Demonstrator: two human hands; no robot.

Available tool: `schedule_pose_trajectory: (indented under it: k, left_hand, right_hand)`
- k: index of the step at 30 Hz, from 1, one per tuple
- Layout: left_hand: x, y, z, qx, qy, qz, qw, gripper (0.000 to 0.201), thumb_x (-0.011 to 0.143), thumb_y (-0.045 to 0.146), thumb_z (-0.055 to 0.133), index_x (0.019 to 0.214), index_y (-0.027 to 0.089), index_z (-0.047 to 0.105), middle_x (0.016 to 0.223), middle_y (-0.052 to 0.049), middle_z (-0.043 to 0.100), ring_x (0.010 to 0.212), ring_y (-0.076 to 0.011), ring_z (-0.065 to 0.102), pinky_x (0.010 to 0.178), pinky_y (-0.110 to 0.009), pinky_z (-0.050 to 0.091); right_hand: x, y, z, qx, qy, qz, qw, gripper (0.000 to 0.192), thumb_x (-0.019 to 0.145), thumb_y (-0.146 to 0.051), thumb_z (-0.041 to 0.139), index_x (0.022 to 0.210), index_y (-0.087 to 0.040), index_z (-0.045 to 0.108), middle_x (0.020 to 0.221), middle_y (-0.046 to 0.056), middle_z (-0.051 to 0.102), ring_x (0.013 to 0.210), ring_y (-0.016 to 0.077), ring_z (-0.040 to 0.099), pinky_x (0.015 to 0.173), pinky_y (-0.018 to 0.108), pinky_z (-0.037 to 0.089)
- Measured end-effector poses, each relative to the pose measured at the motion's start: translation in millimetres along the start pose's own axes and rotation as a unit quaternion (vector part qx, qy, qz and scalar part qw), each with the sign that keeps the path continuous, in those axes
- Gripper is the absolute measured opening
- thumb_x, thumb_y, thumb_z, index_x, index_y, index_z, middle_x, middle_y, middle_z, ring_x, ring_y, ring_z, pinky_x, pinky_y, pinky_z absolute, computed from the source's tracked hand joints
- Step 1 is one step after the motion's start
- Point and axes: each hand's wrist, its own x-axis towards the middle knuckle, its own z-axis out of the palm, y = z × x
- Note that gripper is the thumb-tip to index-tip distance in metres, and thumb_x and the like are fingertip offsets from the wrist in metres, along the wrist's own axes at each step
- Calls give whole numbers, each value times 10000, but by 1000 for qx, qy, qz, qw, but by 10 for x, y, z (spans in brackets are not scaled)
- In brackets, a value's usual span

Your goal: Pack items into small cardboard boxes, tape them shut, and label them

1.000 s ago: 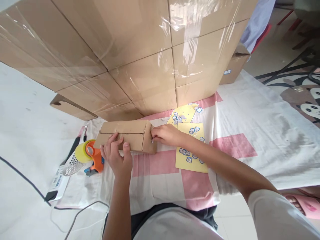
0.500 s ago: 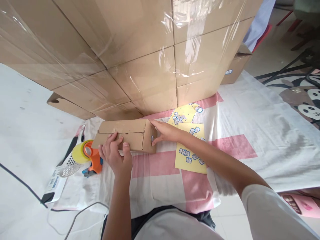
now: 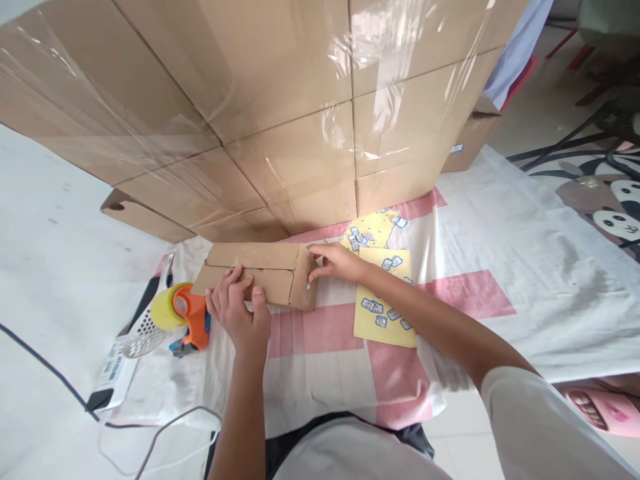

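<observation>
One cardboard box [image 3: 273, 277] on cloth [image 3: 315, 380], head view: person's L hand [image 3: 239, 308] spread over its top, R hand [image 3: 341, 262] w/ thumb & fingers parted at its right end; prob. light, stiff-walled, dentable on top, best held by both ends.

Film-wrapped cartons [image 3: 290, 167] stand stacked toward the far edge of the cloth-covered table [image 3: 560, 287], a separate labelled box [image 3: 467, 143] just right of them. An orange tape dispenser [image 3: 198, 320] lies near the table's left end. Beyond the far edge, rightward, is a panda-patterned mat [image 3: 617, 223]; below the near edge, a pink slipper [image 3: 617, 413].
</observation>
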Motion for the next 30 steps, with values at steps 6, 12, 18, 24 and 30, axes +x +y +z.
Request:
schedule_pose_trajectory:
  k: [6,12,18,24,30]
  left_hand:
    - [-9,-16,-3,-15,5,3,1000,141,945,335,535,955,219,613,1298,-134,689,1331,-283,553,1205,-523,200]
    - [-32,-83,-37,-42,9,28,999,131,935,301,517,951,211,612,1285,-139,695,1320,-283,565,1202,-524,221]
    - [-95,-137,-58,-66,30,36,997,175,950,313,483,963,198,615,1274,-141,693,1319,-279,560,1213,-533,207]
    - [-238,-80,-179,-132,48,21,990,297,952,347,485,1159,170,603,1487,-207,474,1410,-278,439,1172,-488,324]
    - [-648,-21,-81,-190,6,-1,982,337,921,315,528,1227,175,546,1450,-200,473,1395,-305,452,1136,-525,382]
  right_hand:
    - [-92,-141,30,-45,-11,47,998,574,732,-390,853,1224,-237,601,1083,61,703,994,219,656,785,311,535]
    - [-209,-303,58,-58,-26,45,997,513,821,-411,768,1255,-222,572,1125,77,697,1048,237,662,868,367,548]
    - [-477,-616,633,-56,55,114,990,1545,486,-504,956,1616,-216,-58,1576,223,267,1499,380,267,1192,509,342]
    - [-682,-825,828,-88,171,106,976,1502,561,-390,912,1608,-291,-160,1537,174,308,1423,354,376,1164,512,396]
    - [-1551,-1088,109,-119,342,87,928,1410,650,-428,851,1597,-284,-184,1615,195,226,1414,347,402,954,457,567]
